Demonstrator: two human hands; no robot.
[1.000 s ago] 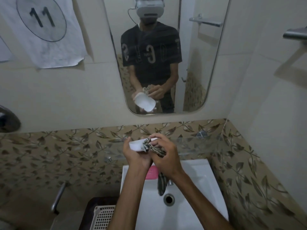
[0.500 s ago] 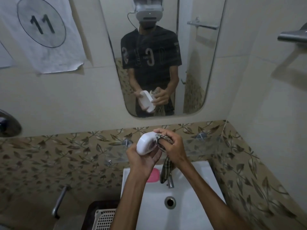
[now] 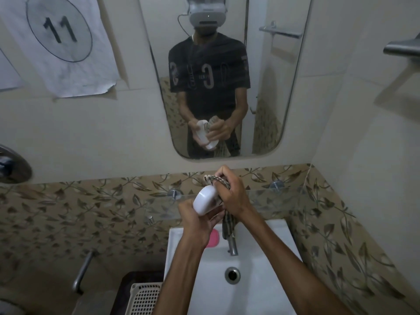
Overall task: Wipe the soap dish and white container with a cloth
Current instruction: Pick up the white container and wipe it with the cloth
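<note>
A smooth, glossy white plastic soap dish (image 3: 205,199) meets a soft striped woven cloth (image 3: 218,181) mid-frame. Below, the glossy white ceramic basin (image 3: 268,280) carries a shiny metal tap (image 3: 232,245). Upper left hangs a crinkled matt paper sheet (image 3: 68,46).

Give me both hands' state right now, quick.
Left hand: closed, holding the white soap dish.
Right hand: closed, gripping the checked cloth against the dish.
</note>
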